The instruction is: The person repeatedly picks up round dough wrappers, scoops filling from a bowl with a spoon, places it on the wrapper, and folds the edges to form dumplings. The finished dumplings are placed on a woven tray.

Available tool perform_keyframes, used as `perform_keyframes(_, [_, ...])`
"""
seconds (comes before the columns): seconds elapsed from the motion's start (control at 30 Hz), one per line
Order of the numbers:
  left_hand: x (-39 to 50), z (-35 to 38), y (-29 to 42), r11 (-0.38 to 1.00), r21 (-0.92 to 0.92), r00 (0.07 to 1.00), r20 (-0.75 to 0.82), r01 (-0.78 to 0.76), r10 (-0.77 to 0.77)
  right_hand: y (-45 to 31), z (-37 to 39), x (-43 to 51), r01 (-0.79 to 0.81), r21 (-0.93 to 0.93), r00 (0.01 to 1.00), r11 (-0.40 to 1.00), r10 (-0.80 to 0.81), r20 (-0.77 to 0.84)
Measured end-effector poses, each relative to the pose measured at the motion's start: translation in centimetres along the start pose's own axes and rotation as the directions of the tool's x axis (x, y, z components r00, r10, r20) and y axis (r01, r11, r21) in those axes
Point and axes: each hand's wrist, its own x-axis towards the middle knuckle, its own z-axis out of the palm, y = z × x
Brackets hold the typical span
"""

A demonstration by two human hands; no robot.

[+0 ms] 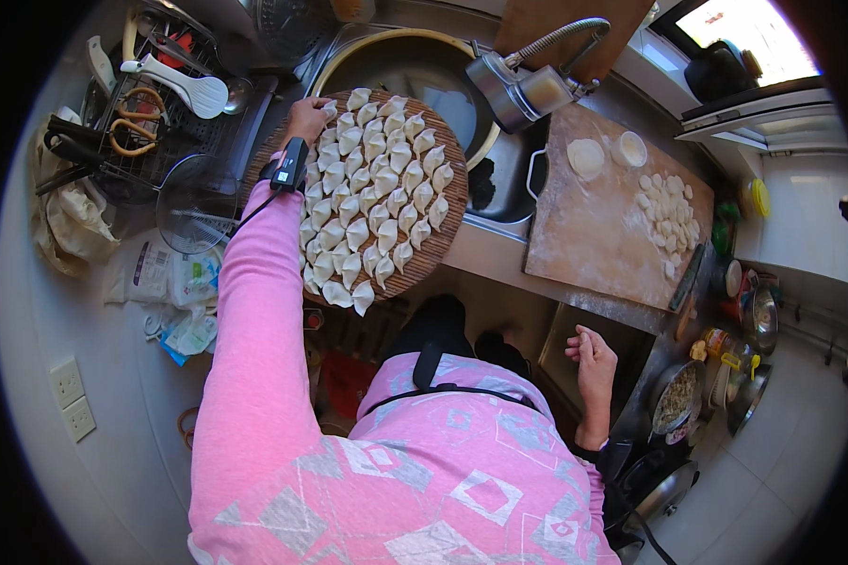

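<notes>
My left hand (pixel 307 121) reaches to the upper left edge of a round ridged wooden board (pixel 444 247), its fingertips on a dumpling (pixel 330 109). Rows of folded dumplings (pixel 385 185) cover most of that board. My right hand (pixel 593 357) hangs in front of the counter, near my body, fingers loosely curled with no object seen in them. On the floured wooden cutting board (pixel 586 233) at the right lie flat dough wrappers (pixel 585 158), a small white cup (pixel 629 150) and a cluster of small dough pieces (pixel 670 215). A dark rolling pin (pixel 687 277) rests at its right edge.
Behind the round board is a sink with a large rimmed basin (pixel 403 35) and a faucet (pixel 526 88). A dish rack with utensils (pixel 162 106), a mesh strainer (pixel 198 205) and plastic bags (pixel 177 272) stand left. A pan of filling (pixel 675 399) and a bottle (pixel 721 344) are right.
</notes>
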Motion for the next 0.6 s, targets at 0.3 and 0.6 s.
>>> perform_keyframes(0.3, [-1.9, 1.3, 3.5, 0.987, 0.158, 0.996, -0.092, 0.003, 0.012, 1.3, 0.3, -0.6, -0.024, 0.050, 1.000, 0.998, 0.024, -0.004])
perform_keyframes(0.6, [-1.1, 1.8, 1.2, 0.987, 0.160, 0.993, -0.114, -0.002, 0.021, 2.5, -0.4, -0.6, -0.009, 0.065, 1.000, 0.998, 0.011, -0.018])
